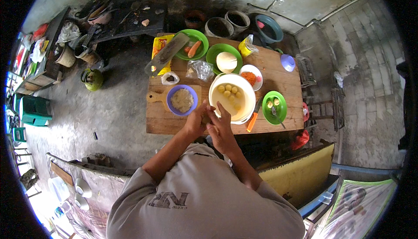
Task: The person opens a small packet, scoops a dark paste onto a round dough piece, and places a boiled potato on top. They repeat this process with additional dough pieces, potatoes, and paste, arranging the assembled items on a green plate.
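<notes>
From here, L hand [197, 122] + R hand [222, 130] meet, fingers part-curled, can't tell if grasping anything, at near rim of white bowl [239, 121] w/ yellow balls [227, 93]; prob. best w/ light, even pressure.

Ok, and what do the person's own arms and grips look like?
The left grip and right grip are bare human hands, with no gloves, watch or cables visible. The forearms are bare too, below short grey sleeves. The matching grey shirt carries dark printed lettering.
</notes>
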Available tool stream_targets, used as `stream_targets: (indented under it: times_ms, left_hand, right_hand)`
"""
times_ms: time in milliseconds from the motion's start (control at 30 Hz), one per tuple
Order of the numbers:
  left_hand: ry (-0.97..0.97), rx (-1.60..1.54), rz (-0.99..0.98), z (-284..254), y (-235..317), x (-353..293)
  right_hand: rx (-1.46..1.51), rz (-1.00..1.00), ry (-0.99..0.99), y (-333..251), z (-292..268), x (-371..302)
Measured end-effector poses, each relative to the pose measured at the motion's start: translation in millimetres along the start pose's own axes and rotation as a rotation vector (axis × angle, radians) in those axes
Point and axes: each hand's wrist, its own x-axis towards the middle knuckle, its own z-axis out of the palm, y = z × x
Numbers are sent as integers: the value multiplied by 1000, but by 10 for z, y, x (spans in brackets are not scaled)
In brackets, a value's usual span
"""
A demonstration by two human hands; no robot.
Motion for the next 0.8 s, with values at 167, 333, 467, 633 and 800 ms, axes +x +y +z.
stream_targets:
  times_ms: [167,333,467,633,800]
  left_hand:
    - [-92,103,114,52,92,-100]
    - [-113,-15,64,159,219,-207]
    - [-140,-12,100,223,237,-243]
    - [-248,-293,16,232,278,-220]
    - [-191,-288,67,175,200,-158]
  right_hand:
    - [221,86,168,19,-116,19]
    - [361,149,274,98,-133,-12]
    - [456,211,303,127,-139,-35]
    - [153,73,371,-13,-177,-36]
    - [-213,-113,188,-187,-192,-110]
